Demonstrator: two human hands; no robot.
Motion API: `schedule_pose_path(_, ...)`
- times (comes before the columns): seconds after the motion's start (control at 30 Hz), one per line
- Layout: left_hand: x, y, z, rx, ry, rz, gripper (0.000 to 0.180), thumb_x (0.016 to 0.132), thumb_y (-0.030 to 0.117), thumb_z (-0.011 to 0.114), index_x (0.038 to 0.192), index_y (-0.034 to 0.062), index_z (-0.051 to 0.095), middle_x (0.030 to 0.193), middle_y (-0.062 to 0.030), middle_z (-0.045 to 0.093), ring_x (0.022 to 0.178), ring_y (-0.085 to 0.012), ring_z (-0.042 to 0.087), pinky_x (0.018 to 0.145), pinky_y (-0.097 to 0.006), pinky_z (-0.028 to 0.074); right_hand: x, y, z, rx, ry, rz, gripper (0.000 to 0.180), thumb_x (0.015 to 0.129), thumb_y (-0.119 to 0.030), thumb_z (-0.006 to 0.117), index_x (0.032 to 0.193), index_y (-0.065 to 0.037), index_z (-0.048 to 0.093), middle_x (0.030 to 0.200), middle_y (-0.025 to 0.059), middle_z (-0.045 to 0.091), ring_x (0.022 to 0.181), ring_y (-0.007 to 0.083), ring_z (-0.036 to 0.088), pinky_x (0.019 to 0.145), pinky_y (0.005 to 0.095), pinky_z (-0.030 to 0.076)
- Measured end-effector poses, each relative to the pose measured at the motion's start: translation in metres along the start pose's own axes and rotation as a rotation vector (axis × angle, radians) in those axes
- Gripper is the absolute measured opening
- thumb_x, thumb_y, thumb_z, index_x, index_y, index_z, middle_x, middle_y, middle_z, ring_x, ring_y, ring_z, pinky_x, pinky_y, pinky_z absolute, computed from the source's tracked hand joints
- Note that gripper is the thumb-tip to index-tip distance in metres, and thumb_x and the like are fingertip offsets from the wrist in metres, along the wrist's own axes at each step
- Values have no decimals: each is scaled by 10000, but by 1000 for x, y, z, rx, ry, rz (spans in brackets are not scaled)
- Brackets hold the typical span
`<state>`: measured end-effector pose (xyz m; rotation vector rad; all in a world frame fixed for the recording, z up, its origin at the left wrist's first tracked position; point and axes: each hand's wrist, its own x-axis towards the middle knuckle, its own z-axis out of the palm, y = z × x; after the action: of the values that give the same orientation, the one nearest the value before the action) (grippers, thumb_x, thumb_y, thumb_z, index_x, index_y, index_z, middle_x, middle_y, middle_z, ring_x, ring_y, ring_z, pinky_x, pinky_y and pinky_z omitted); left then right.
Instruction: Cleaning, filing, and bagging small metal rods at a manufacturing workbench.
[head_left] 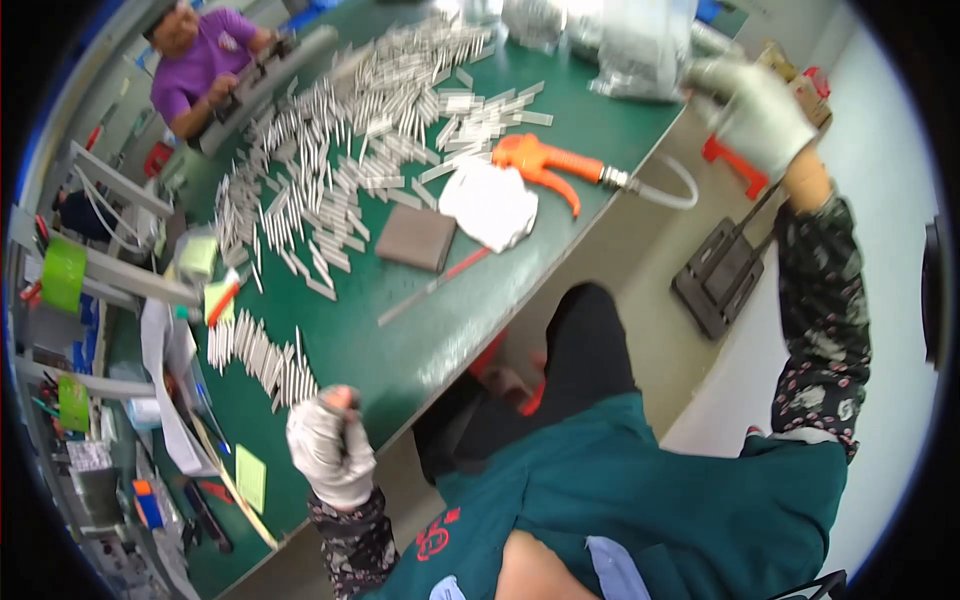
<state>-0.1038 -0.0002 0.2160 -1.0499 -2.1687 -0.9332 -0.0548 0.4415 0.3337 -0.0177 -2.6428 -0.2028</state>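
Note:
My left hand [332,447], in a whitish glove with bare fingertips showing, is closed at the table's near left edge. It sits at the near end of a row of thin grey metal strips [262,357]; whether anything is inside its fingers is hidden. My right hand [755,115], gloved too and blurred by motion, is raised at the far right past the table edge. Its fingertips are close to a clear plastic bag [640,55]; I cannot tell whether they touch it.
A large spread of loose metal strips [350,130] covers the far left of the green table [340,350]. An orange air gun [545,160], white cloth [490,203] and brown block [415,238] lie mid-table. A person in purple [205,65] works opposite. A black trolley [720,275] stands right.

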Motion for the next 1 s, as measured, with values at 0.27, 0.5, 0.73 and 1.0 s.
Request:
schedule_pose_path(0.27,29,17,27,-54,-122,282,170,647,-65,586,766,45,535,628,-76,557,537,-259,556,493,-343,427,-11,12,-15,-66,186,156,120,738,-196,571,766,-87,614,688,127,590,669,312,582,599,410,467)
schedule_pose_path(0.5,36,19,36,-58,-193,320,195,621,-49,611,778,45,544,608,-81,541,507,-257,539,478,-345,422,-47,43,-28,9,182,417,155,760,-216,547,747,-80,621,727,126,600,711,312,583,637,407,461)
schedule_pose_path(0.73,46,21,34,-31,-226,379,225,630,-40,606,828,46,540,609,-74,534,501,-254,529,472,-350,416,-55,41,-32,27,184,418,148,756,-207,540,754,-88,629,731,124,606,717,304,585,635,406,460)
schedule_pose_path(1.0,43,20,48,-100,-236,276,177,649,-41,598,799,46,559,661,-84,576,579,-269,564,534,-352,444,-71,39,-27,109,177,453,152,740,-184,522,785,-97,639,756,115,618,728,300,589,651,398,469)
